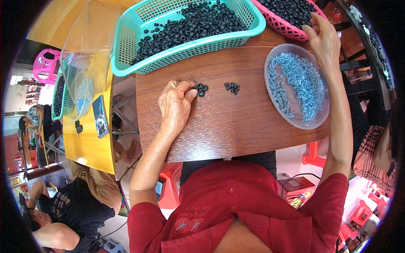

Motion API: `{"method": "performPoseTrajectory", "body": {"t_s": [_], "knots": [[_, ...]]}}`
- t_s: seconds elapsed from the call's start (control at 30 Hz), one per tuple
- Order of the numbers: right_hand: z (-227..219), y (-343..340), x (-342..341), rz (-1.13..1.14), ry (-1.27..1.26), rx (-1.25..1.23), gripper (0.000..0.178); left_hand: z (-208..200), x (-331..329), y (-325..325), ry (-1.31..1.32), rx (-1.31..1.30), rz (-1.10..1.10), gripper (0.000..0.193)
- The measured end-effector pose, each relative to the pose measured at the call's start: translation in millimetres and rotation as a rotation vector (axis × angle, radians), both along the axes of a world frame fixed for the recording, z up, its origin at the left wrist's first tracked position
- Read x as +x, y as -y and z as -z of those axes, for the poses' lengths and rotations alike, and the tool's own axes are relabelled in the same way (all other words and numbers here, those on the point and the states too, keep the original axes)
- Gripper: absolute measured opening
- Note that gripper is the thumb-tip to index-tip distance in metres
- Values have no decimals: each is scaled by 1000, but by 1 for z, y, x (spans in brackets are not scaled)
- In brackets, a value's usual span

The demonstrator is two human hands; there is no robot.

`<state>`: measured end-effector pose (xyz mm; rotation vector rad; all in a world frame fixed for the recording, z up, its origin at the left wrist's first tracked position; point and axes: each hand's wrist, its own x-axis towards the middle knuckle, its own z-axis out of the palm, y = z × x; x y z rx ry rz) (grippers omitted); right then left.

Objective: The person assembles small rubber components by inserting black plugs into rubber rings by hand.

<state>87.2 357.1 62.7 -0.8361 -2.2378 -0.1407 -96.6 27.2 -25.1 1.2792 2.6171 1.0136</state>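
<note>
While the bare left hand [174,105] rests on the brown wood-grain tabletop [236,130], its thumb and forefinger are drawn together at the edge of a small cluster of glossy black round pieces with holes [201,89]. Whether these fingertips clamp one of the pieces or only touch them, I cannot tell. The cluster lies just to the right of them, and farther right, apart from it, sits a loose patch of smaller dark pieces [232,87].

The bare right hand [326,44] is raised at the near right side of a bright pink openwork plastic basket [276,24]. Its thumb and forefinger are apart, over the basket's edge, and many black round pieces [291,12] fill the basket to the left of and beyond those fingertips. Nearer the body than these fingers stands a shallow, clear round plastic tub [292,95], holding translucent pale-blue beads [311,95] in a curved heap with a bare strip of its bottom showing.

Beyond the left hand's fingers is a turquoise rectangular plastic basket with lattice sides [192,50], which contains a broad spread of black pieces with holes [192,27]. Well to the left of the same fingers, on a yellow table [86,145], lie a phone in a dark patterned case [100,117] and a small black key set [78,126].
</note>
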Motion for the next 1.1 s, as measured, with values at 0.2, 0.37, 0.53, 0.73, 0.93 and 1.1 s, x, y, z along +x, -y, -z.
{"method": "performPoseTrajectory", "body": {"t_s": [0.2,0.37,0.53,0.73,0.93,1.1], "knots": [[15,60,6,-326,-172,-79,25,6,-3,-2,6,-9,46,17],[14,107,9,-453,-170,-133,21,4,4,5,62,63,36,17],[33,154,12,-588,-180,-286,23,3,6,20,631,263,-69,16],[51,203,11,-743,-221,-616,20,-31,47,28,1401,632,94,28],[58,230,1,-794,-347,-663,20,-18,66,25,1837,699,75,20],[70,231,5,-751,-325,-588,23,-19,79,23,1742,644,10,21]]}}
